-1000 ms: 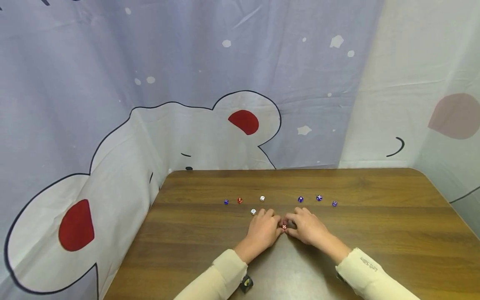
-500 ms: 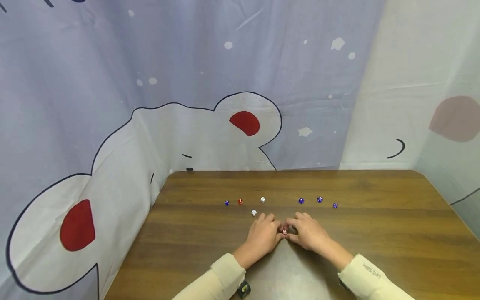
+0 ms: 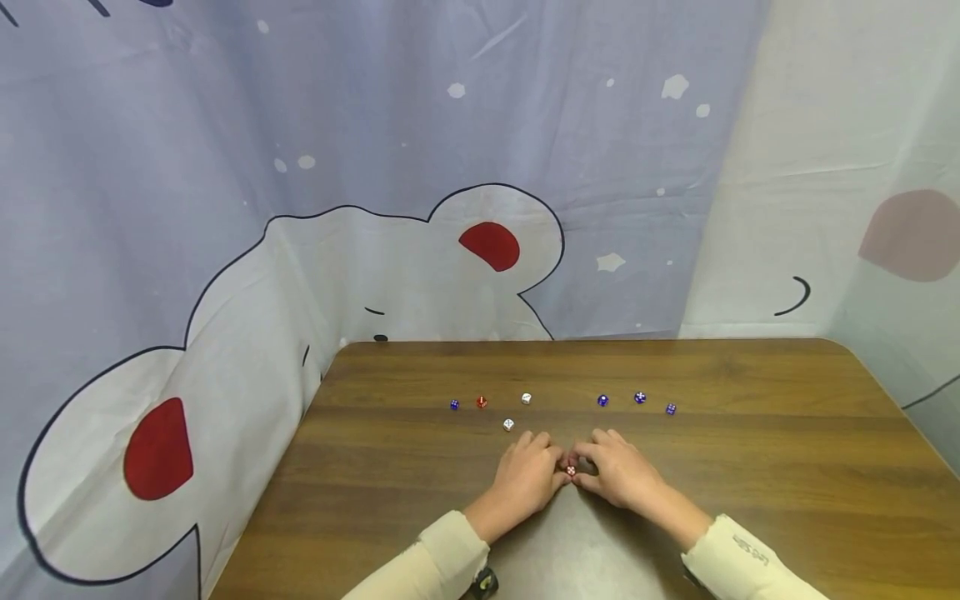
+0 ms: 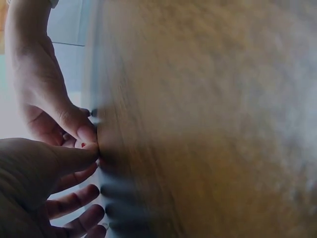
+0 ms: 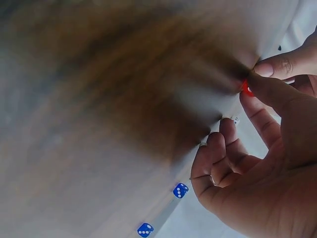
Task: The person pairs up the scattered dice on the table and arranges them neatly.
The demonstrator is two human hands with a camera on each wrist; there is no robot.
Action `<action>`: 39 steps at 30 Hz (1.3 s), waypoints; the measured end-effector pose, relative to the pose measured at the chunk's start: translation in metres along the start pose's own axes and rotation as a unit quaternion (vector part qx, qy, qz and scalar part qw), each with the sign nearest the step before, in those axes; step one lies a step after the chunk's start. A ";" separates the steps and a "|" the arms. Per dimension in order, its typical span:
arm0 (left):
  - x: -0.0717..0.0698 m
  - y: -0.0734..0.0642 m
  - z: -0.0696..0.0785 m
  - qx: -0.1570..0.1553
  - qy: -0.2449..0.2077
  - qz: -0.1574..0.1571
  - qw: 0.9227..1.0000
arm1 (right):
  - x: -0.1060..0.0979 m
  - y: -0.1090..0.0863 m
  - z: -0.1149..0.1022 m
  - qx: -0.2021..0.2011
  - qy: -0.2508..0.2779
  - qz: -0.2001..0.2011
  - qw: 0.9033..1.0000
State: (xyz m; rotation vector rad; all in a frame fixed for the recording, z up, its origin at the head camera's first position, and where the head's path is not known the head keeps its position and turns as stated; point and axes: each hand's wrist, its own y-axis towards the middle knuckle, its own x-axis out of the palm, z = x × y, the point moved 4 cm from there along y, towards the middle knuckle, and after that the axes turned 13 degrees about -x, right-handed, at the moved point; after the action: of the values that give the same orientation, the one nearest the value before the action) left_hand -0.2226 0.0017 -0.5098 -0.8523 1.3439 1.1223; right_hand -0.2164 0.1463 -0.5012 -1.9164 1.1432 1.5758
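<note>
A small red die [image 3: 571, 472] with white pips sits on the wooden table between my two hands. My left hand [image 3: 527, 473] pinches it from the left with thumb and index finger. From the right, my right hand [image 3: 618, 468] pinches it too, and the two thumb tips nearly meet. In the right wrist view the red die [image 5: 247, 89] shows partly between the fingertips; the fingers hide the rest. Only a sliver of red shows in the left wrist view. The other fingers of both hands rest loosely bent near the table top.
Beyond the hands lie a blue die [image 3: 454, 405], an orange-red die [image 3: 482, 402], and two white dice, one farther back [image 3: 527, 398] and one nearer [image 3: 508, 425]. Three blue dice, one of them here [image 3: 640, 397], lie at the right. A printed curtain [image 3: 375, 250] borders the table [image 3: 750, 467].
Both hands have slid a little toward the person, with the red die between them. The other dice lie where they were.
</note>
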 end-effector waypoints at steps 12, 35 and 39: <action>-0.001 -0.007 0.000 0.009 -0.002 -0.003 1.000 | -0.002 -0.008 -0.007 -0.032 -0.004 0.021 0.999; -0.003 -0.029 0.006 0.045 -0.024 -0.001 0.999 | 0.000 -0.028 -0.017 -0.042 0.005 0.021 0.999; -0.002 -0.032 0.007 0.046 -0.028 -0.004 0.999 | 0.001 -0.031 -0.019 -0.052 0.004 0.030 0.998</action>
State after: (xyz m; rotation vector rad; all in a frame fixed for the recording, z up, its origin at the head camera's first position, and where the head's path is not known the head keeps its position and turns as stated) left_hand -0.1896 -0.0016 -0.5112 -0.7553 1.3340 1.0623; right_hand -0.1798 0.1500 -0.5020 -1.9722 1.1519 1.6910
